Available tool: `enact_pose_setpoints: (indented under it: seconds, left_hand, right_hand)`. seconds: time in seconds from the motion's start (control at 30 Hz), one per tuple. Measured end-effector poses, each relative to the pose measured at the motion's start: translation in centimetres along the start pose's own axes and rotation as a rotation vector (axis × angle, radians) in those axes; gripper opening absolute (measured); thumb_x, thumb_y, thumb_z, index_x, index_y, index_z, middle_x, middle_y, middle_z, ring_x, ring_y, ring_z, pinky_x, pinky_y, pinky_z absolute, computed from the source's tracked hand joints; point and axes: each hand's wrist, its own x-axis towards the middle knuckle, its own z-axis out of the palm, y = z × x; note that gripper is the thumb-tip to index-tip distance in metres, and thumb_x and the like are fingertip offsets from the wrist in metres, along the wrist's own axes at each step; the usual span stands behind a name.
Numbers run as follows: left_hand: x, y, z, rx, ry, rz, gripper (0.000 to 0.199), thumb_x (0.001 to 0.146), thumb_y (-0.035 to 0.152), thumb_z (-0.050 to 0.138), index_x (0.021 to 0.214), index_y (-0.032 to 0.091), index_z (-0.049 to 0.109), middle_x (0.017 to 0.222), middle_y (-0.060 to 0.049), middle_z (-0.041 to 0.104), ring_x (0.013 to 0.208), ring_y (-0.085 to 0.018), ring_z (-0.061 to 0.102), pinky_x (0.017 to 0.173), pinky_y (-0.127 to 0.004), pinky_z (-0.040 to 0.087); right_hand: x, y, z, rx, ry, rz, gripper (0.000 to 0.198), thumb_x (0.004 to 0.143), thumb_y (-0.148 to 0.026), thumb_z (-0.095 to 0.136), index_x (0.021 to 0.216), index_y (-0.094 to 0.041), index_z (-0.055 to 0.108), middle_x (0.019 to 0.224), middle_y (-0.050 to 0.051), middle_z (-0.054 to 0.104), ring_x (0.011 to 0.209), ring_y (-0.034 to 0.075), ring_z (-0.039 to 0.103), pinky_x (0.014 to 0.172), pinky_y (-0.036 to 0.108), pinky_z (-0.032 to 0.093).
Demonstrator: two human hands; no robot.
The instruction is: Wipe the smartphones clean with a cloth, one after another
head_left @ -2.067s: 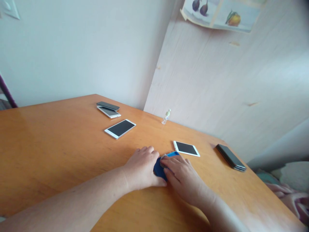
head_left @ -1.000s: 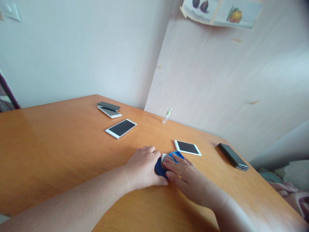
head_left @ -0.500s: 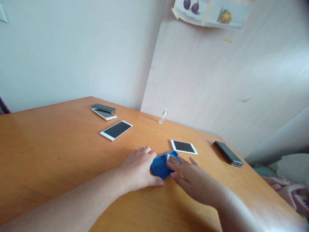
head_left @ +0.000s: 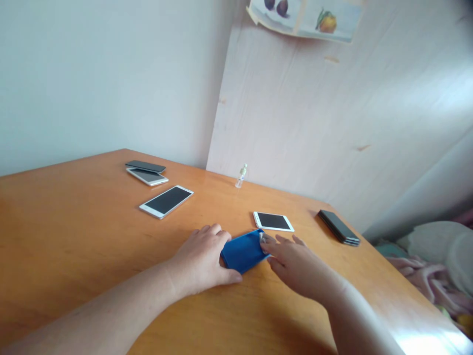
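Note:
A blue phone case [head_left: 242, 251] lies on the wooden table in front of me, its inner side facing up. My left hand [head_left: 203, 259] grips its left end, thumb along the near edge and fingers at the far edge. With the fingertips of my right hand [head_left: 295, 261] I press a small white wipe [head_left: 263, 240] onto the right end of the case. The fingers cover most of the wipe. Just beyond the case lies a white phone [head_left: 273, 221] with a dark screen.
On the left of the table [head_left: 81, 212] are another white phone [head_left: 166, 201] and a dark phone [head_left: 146, 166] overlapping a white one [head_left: 147, 177]. A small clear spray bottle [head_left: 241, 177] stands near the wall. Stacked dark phones [head_left: 338, 227] lie by the right edge.
My right hand has slid the wipe along the case towards its right end, uncovering more of the blue surface. My left hand keeps its hold. The whole view has shifted slightly.

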Motion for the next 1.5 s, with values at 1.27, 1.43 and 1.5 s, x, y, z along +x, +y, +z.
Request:
enact_pose_setpoints:
  seconds: [1.27,1.43,1.5]
  left_hand:
    - [0.0,-0.3,0.5,0.016,0.034,0.028,0.058,0.059,0.064,0.078,0.099,0.025,0.063,0.099,-0.005,0.059,0.097,-0.029,0.059,0.079,-0.037,0.046]
    - [0.0,-0.2,0.5,0.022,0.034,0.026,0.052,0.060,0.059,0.079,0.095,0.025,0.063,0.098,-0.005,0.059,0.098,-0.029,0.059,0.080,-0.036,0.047]
    - [0.0,0.0,0.3,0.024,0.027,0.014,0.054,0.059,0.061,0.079,0.096,0.024,0.064,0.100,-0.006,0.059,0.100,-0.030,0.059,0.081,-0.037,0.047]
  right_hand:
    - [1.4,-2.7,2.2,0.449,0.203,-0.340,0.022,0.085,-0.006,0.051,0.079,-0.021,0.065,0.082,0.000,0.067,0.080,0.015,0.059,0.080,0.030,0.043]
    - [2.1,-3.9,3.1,0.505,0.275,-0.358,0.032,0.088,-0.006,0.048,0.108,-0.024,0.066,0.104,0.003,0.069,0.100,0.019,0.060,0.091,0.033,0.043]
    - [2.7,-3.4,3.6,0.501,0.314,-0.295,0.036,0.088,-0.009,0.051,0.118,-0.025,0.063,0.112,0.005,0.067,0.107,0.020,0.057,0.095,0.035,0.043]
